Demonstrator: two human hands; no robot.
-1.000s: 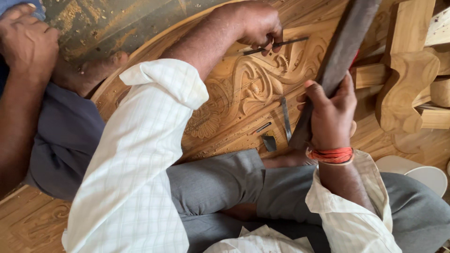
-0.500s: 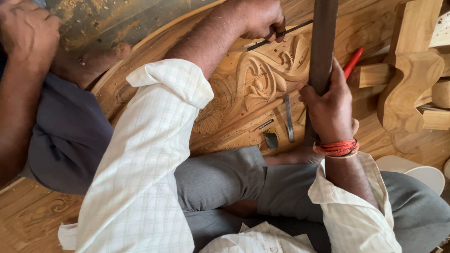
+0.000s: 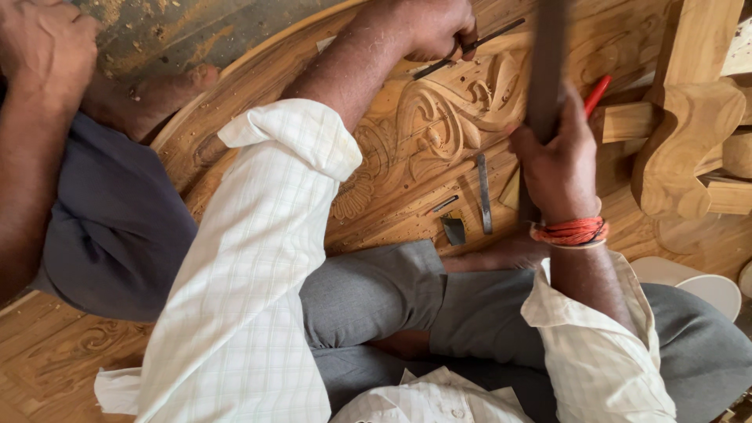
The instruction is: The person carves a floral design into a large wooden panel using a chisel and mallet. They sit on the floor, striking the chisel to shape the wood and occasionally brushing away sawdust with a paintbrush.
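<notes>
Chisel (image 3: 470, 45), a thin dark metal rod, is being pinched in the closed left hand (image 3: 435, 27), its tip being pressed slantwise onto the carved wooden panel (image 3: 439, 125) of pale scrollwork. A dark mallet (image 3: 546, 70) is being gripped upright in the fisted right hand (image 3: 560, 160), having been swung from a tilt a second ago

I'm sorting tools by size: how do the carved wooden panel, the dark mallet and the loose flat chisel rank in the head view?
1. Carved wooden panel
2. Dark mallet, nearer the camera
3. Loose flat chisel
</notes>
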